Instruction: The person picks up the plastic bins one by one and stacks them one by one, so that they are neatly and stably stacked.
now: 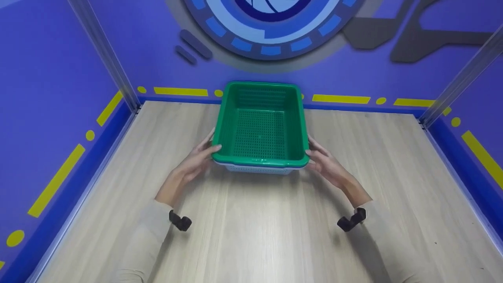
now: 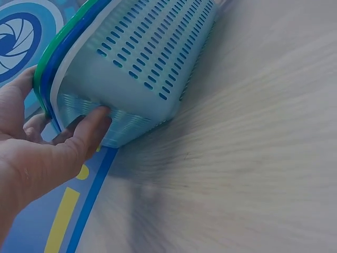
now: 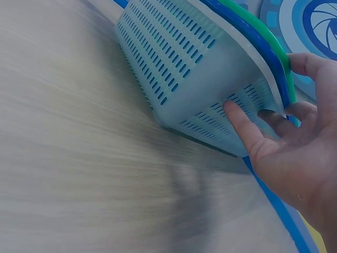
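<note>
A stack of nested plastic baskets sits between both hands at the table's far side. The green basket (image 1: 259, 162) is on top, with the blue basket's rim (image 2: 48, 79) just beneath and a pale perforated basket (image 2: 142, 63) outermost. My left hand (image 1: 197, 161) grips the stacked rims at the near left corner, thumb on the green rim and fingers underneath. At the near right corner, my right hand (image 1: 327, 163) holds the rims likewise. In the right wrist view one finger of the right hand (image 3: 295, 142) lies against the pale basket's wall. The green basket's inside shows no contents.
The wooden table (image 1: 251, 228) reaches back to a blue printed wall (image 1: 137, 47) behind the stack. Side panels with metal posts (image 1: 106, 51) stand at left and right. Black wrist straps (image 1: 180, 221) sit over both sleeves.
</note>
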